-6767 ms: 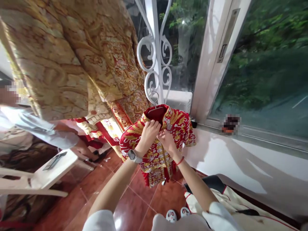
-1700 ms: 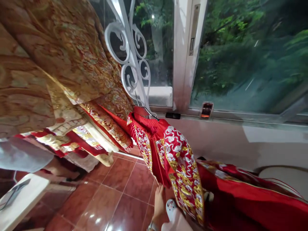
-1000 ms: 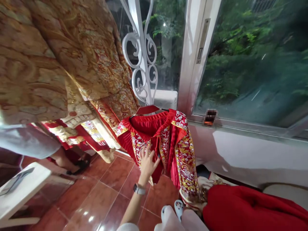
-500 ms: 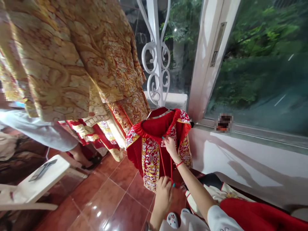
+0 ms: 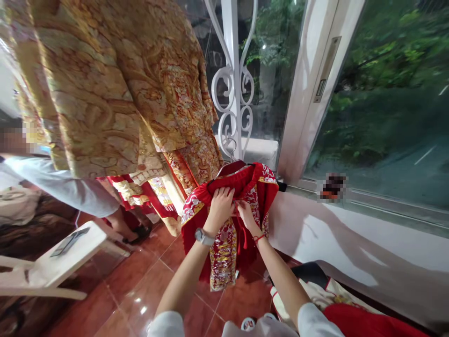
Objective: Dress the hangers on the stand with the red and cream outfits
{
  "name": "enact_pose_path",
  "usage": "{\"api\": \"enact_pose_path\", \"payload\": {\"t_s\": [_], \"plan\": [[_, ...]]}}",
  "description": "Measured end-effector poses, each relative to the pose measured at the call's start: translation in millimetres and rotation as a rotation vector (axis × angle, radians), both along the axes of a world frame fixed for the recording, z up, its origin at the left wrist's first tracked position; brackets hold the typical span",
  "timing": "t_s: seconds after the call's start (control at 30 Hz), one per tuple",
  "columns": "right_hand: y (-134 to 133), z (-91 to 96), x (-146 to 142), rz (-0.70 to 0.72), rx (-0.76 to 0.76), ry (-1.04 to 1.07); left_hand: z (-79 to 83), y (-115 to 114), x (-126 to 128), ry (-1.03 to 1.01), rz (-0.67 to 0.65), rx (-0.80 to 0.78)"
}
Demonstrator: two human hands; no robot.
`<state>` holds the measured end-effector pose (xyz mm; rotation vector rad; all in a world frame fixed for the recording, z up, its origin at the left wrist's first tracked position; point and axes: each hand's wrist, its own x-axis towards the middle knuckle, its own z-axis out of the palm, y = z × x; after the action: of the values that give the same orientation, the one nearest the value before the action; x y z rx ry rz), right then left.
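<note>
Both your hands, left (image 5: 220,206) & right (image 5: 245,213), pinch the red embroidered garment (image 5: 228,220) near its waistband, hung on a hanger (image 5: 229,164) by the window grille (image 5: 233,93). Soft, prob. heavy w/ embroidery; grip the waistband, not the trim.

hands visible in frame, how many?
2, both the wearer's: left hand and right hand meet on the red skirt at its waistband. The person at left shows only a sleeve.

Hanger (image 5: 229,166) mostly under red garment (image 5: 224,220)
</note>
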<state>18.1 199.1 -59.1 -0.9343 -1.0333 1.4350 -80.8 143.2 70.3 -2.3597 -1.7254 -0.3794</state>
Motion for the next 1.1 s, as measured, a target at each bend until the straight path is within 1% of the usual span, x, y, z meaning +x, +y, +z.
{"api": "enact_pose_path", "payload": {"t_s": [0.03, 0.1, 0.17, 0.23, 0.3, 0.37, 0.43, 0.47, 0.5, 0.53, 0.57, 0.6, 0.63, 0.67, 0.7, 0.73, 0.77, 0.8, 0.83, 0.87, 0.9, 0.93, 1.0, 1.03, 1.07, 1.1], "plan": [[3, 0.2, -2, 0.016, -0.002, -0.008, 3.2, 9, 1, 0.082, 0.011, -0.086], [9, 0.0, -4, 0.03, 0.01, -0.026, 1.4, 18, 3, 0.171, 0.037, -0.194], [11, -2.1, -2, 0.016, 0.042, -0.047, -4.6, 18, 3, 0.188, 0.047, -0.213], [4, -9.2, 3, -0.004, 0.075, -0.072, -9.2, 13, 3, 0.184, 0.035, -0.2], [-15, -24.3, 10, -0.013, 0.088, -0.115, -10.8, 5, 5, 0.177, 0.01, -0.182], [-42, -47.1, 19, -0.004, 0.079, -0.178, -10.2, -6, 6, 0.145, 0.005, -0.162], [-69, -70.8, 30, 0.011, 0.059, -0.25, -8.5, -21, 4, 0.114, -0.003, -0.174], [-79, -79.3, 38, 0.01, 0.05, -0.283, -7.2, -30, 1, 0.099, -0.019, -0.196], [-86, -83.4, 45, 0.001, 0.044, -0.313, -5.5, -40, -2, 0.077, -0.044, -0.218], [-88, -81.8, 54, -0.018, 0.04, -0.334, -3.4, -49, -6, 0.033, -0.067, -0.219], [-85, -73.6, 61, -0.077, 0.044, -0.358, -0.8, -57, -10, -0.037, -0.07, -0.18], [-78, -58.9, 68, -0.175, 0.069, -0.394, 2.0, -63, -12, -0.127, -0.038, -0.093], [-68, -38.5, 73, -0.282, 0.102, -0.427, 4.7, -66, -14, -0.22, 0.036, 0.032], [-53, -14.2, 76, -0.5, 0.178, -0.514, 6.9, -66, -14, -0.298, 0.148, 0.176], [-37, 12.0, 76, -0.637, 0.288, -0.613, 8.0, -62, -12, -0.351, 0.283, 0.305], [-19, 37.8, 74, -0.726, 0.38, -0.7, 7.8, -55, -10, -0.376, 0.415, 0.396], [0, 61.3, 72, -0.749, 0.417, -0.803, 6.2, -46, -8, -0.384, 0.531, 0.444], [18, 81.2, 69, -0.775, 0.37, -0.897, 3.7, -36, -6, -0.384, 0.616, 0.457], [36, 96.9, 69, -0.767, 0.311, -0.971, 0.8, -27, -7, -0.387, 0.674, 0.451], [52, 108.5, 71, -0.74, 0.279, -1.007, -1.4, -19, -11, -0.397, 0.7, 0.433], [66, 116.6, 78, -0.69, 0.267, -1.014, -2.2, -14, -18, -0.417, 0.712, 0.414], [78, 121.9, 88, -0.597, 0.266, -0.988, -1.0, -11, -29, -0.442, 0.707, 0.384], [93, 125.8, 117, -0.35, 0.262, -0.878, 7.0, -9, -61, -0.5, 0.663, 0.28], [95, 124.9, 132, -0.236, 0.242, -0.822, 12.8, -9, -79, -0.529, 0.622, 0.197], [93, 122.1, 146, -0.16, 0.21, -0.775, 18.3, -9, -97, -0.578, 0.582, 0.121], [86, 117.3, 158, -0.13, 0.176, -0.744, 22.6, -10, -112, -0.646, 0.524, 0.028]]}}
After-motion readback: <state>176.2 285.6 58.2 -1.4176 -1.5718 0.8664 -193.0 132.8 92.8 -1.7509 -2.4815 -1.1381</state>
